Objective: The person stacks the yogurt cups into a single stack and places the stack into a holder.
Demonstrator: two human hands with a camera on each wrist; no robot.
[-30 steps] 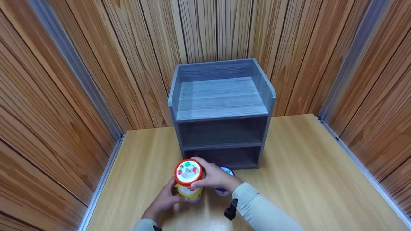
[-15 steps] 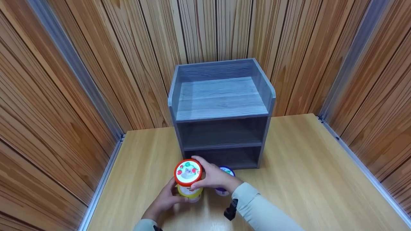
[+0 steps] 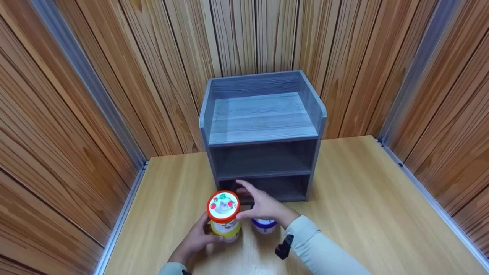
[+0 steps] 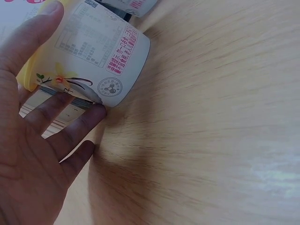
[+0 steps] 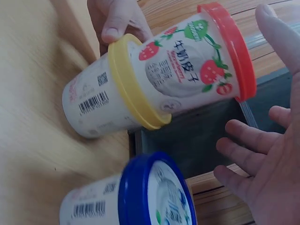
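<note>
Low in the head view, just left of centre, my left hand wraps round the yellow-lidded cup, fingers curled against its white side, with the red-lidded strawberry cup stacked on top of it. My right hand hovers beside the red lid with fingers spread and relaxed, gripping nothing; only the thumb looks near the lid's rim, and I cannot tell whether it touches. As I judge it, the stacking of these two is done and the stack stands on the wooden table, steadied by my left hand alone. A blue-lidded cup sits just right of the stack, partly under my right palm, unstacked. All three remain in front of the grey shelf unit, whose shelves hold nothing I can see. From the right wrist view the top cup is white with printed strawberries and green leaves; the lower one carries a barcode and fine print.
</note>
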